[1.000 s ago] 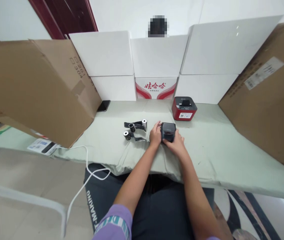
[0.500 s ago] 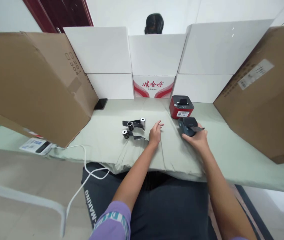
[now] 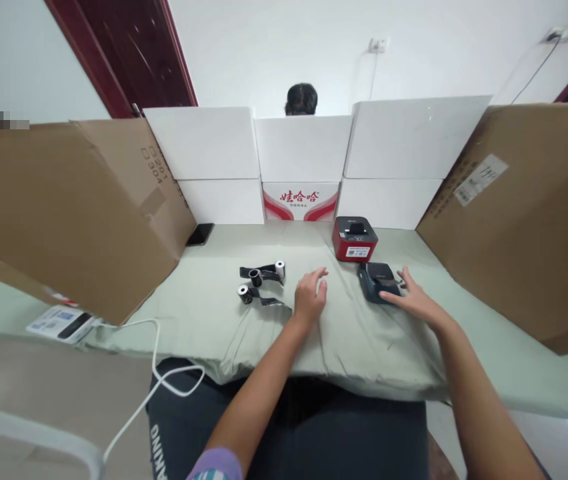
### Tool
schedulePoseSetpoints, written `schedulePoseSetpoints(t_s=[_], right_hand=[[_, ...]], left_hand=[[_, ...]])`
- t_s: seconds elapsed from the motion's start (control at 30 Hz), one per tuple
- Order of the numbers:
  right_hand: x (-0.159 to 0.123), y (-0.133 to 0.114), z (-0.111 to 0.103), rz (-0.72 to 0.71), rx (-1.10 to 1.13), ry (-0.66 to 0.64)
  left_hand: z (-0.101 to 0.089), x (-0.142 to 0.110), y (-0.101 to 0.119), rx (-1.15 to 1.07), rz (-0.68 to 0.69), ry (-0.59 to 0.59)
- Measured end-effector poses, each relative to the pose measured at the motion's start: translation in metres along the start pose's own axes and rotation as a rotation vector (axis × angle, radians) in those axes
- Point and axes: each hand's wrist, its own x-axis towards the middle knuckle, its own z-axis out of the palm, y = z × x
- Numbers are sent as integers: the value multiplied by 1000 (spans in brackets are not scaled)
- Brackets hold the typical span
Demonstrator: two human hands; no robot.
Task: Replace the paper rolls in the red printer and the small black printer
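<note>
On the pale green cloth stands a small dark portable printer (image 3: pixel 377 281) with a black top. My right hand (image 3: pixel 414 297) is at its right side, thumb and fingers apart; the thumb tip reaches the printer's front edge, and I cannot tell if it touches. My left hand (image 3: pixel 310 297) rests on the cloth, loosely curled with thumb and fingers apart and nothing in it. To its left lie several small rolls (image 3: pixel 255 277) with loose dark strips trailing from them. Just behind the portable printer sits a red and black box-shaped printer (image 3: pixel 355 239).
White boxes (image 3: pixel 297 148) form a wall at the back, with a person's head showing above. Large cardboard boxes stand left (image 3: pixel 79 207) and right (image 3: pixel 524 220). A black phone (image 3: pixel 200 234) lies back left. A white cable (image 3: pixel 158 347) hangs over the front edge.
My right hand has loosened from around the portable printer and drawn to its right; the printer now sits on the cloth. My left hand's fingers have curled slightly. The view has tilted up.
</note>
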Motion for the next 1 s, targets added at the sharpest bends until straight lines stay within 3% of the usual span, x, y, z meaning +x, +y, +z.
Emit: schedulePoseSetpoints(t_s=[0.07, 0.17, 0.23, 0.33, 0.47, 0.57, 0.67, 0.8, 0.87, 1.0], right_hand=[[15, 0, -23, 39, 256, -155], [54, -19, -37, 87, 583, -143], [85, -38, -28, 182, 695, -141], [124, -61, -4, 305, 680, -190], [146, -78, 16, 316, 691, -224], [145, -92, 22, 259, 661, -203], [129, -117, 29, 193, 667, -226], [82, -144, 42, 122, 735, -278], [52, -148, 49, 109, 757, -320], [4, -143, 60, 221, 780, -344]], left_hand=[[2, 10, 18, -15, 74, -10], [23, 53, 32, -160, -2, -27], [48, 91, 26, -239, -159, -27], [86, 136, 4, -158, -364, -37], [104, 158, -16, -57, -394, -72], [90, 157, -21, -49, -379, -34], [59, 147, -19, -35, -336, 9], [7, 119, -5, 25, -221, 35], [-14, 99, 3, 76, -228, 11], [-37, 57, 14, 144, -269, -42]])
